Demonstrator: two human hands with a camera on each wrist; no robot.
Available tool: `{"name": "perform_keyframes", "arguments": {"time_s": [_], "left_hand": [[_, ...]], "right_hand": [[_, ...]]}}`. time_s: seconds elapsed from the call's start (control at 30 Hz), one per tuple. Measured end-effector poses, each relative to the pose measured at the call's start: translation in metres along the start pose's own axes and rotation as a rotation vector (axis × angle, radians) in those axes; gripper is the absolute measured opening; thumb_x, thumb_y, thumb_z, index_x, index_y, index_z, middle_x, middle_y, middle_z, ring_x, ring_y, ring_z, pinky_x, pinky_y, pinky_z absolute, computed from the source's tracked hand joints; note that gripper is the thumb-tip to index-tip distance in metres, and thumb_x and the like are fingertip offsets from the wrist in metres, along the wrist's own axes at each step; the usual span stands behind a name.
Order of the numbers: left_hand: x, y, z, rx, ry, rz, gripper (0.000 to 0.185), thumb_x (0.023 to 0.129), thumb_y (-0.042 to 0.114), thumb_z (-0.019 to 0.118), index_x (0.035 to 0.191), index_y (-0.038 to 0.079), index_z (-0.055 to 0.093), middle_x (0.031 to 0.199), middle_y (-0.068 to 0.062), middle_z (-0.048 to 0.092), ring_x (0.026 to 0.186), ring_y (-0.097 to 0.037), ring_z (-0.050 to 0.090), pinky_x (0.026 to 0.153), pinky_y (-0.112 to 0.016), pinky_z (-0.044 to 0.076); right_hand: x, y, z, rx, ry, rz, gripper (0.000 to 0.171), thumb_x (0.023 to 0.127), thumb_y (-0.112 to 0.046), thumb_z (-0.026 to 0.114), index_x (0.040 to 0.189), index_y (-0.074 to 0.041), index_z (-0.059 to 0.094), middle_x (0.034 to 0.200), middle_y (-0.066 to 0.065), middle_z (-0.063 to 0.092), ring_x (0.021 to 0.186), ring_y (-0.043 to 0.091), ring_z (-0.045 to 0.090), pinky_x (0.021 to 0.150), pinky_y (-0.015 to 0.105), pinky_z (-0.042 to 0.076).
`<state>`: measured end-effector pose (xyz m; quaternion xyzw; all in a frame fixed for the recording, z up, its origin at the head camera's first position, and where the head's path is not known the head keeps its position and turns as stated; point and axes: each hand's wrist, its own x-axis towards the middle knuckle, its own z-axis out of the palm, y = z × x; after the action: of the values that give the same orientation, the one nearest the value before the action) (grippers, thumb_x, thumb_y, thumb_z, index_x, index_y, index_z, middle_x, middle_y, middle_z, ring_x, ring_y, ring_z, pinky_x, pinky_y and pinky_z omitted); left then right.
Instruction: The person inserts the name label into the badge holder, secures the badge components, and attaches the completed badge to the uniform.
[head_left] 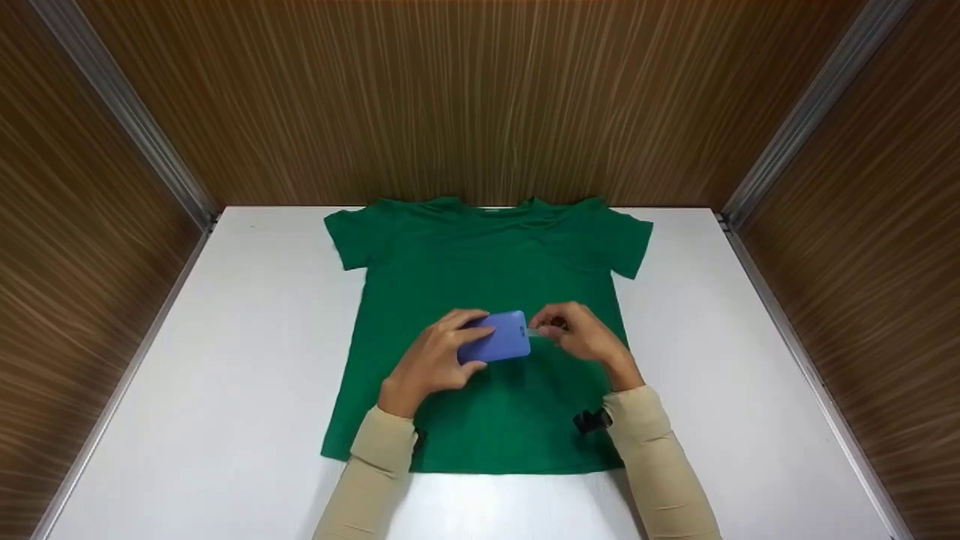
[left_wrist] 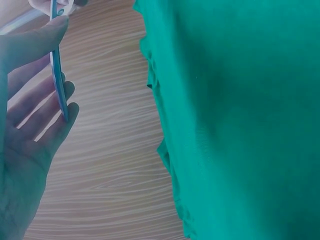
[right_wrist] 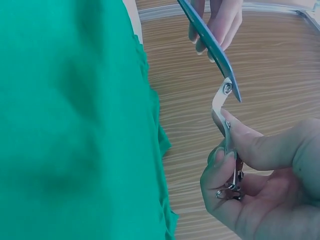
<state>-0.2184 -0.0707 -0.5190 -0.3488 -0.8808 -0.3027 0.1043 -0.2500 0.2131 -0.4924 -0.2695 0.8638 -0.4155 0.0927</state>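
Note:
A green T-shirt (head_left: 480,300) lies flat on a white table (head_left: 225,360), collar toward the far wall. Above its middle my left hand (head_left: 442,358) holds a blue card-shaped badge holder (head_left: 496,337) by its edges; in the left wrist view the badge holder (left_wrist: 58,80) shows edge-on between thumb and fingers. My right hand (head_left: 574,334) pinches the metal clip (right_wrist: 229,150) on the clear strap at the holder's right end. The right wrist view shows the blue badge holder (right_wrist: 212,47) above the clip, with the green T-shirt (right_wrist: 75,125) at the left.
Wood-grain walls (head_left: 480,97) close in the table at the back and both sides, with metal strips (head_left: 127,120) in the corners. Bare white tabletop lies left and right of the shirt. Both forearms wear beige sleeves (head_left: 660,465).

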Motion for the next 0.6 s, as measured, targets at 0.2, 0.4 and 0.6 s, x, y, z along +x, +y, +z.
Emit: {"name": "perform_keyframes", "arguments": {"time_s": [0.2,0.4,0.6], "left_hand": [[-0.0011,-0.0008,-0.0011,-0.034,-0.003,-0.001,0.051,0.086,0.018,0.084,0.134,0.01,0.07,0.147,-0.013,0.059,0.135,-0.034,0.058,0.112,-0.053,0.049],[-0.0023,-0.0026,-0.0033,-0.047,0.004,-0.005,0.052,0.086,0.018,0.085,0.135,0.01,0.069,0.147,-0.013,0.059,0.135,-0.035,0.058,0.112,-0.054,0.049],[-0.0028,-0.0029,-0.0048,-0.063,0.0,0.006,0.053,0.086,0.019,0.085,0.136,0.01,0.069,0.147,-0.014,0.059,0.135,-0.036,0.058,0.112,-0.054,0.049]], "right_hand": [[-0.0002,0.0,0.0008,0.031,-0.014,-0.008,0.018,0.104,-0.001,0.055,0.109,0.002,0.072,0.097,0.026,0.068,0.071,0.011,0.051,0.064,0.022,0.045],[0.0014,0.0021,0.0014,0.065,-0.031,0.004,0.02,0.105,-0.002,0.054,0.109,0.003,0.072,0.099,0.026,0.068,0.072,0.013,0.05,0.066,0.021,0.043],[0.0006,0.0034,0.0002,0.086,-0.058,0.017,0.022,0.106,-0.003,0.051,0.111,0.003,0.072,0.099,0.029,0.066,0.074,0.014,0.051,0.068,0.022,0.044]]}}
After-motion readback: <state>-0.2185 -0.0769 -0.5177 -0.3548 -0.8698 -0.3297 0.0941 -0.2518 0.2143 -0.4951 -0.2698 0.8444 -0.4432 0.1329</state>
